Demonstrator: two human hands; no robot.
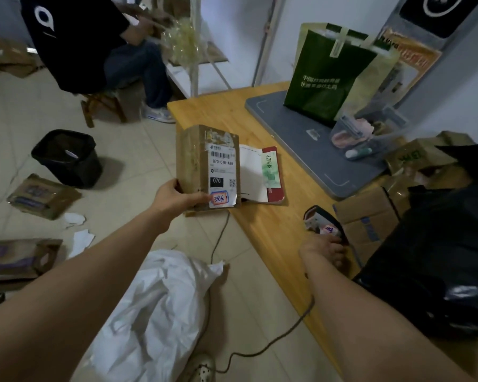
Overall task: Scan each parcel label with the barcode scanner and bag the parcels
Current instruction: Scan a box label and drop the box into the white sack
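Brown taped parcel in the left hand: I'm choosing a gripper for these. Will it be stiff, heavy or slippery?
Probably stiff: the parcel shows flat faces and straight edges while the left hand grips only its lower corner. Likely light for its size, since one hand holds it upright by that corner. Its glossy tape may be somewhat slippery.

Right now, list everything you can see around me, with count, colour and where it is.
parcel: one, brown, labelled, held at table's edge
barcode scanner: one, black, on table
booklet: one, red and white, on table beside parcel
table: one, light wood, right
green bag: one, standing on grey tray
cardboard boxes: several, brown, table's right side
black bag: one, far right
white bag: one, floor, near
bin: one, black, floor left
floor parcels: two, brown, left
left hand: grips parcel
right hand: grips barcode scanner
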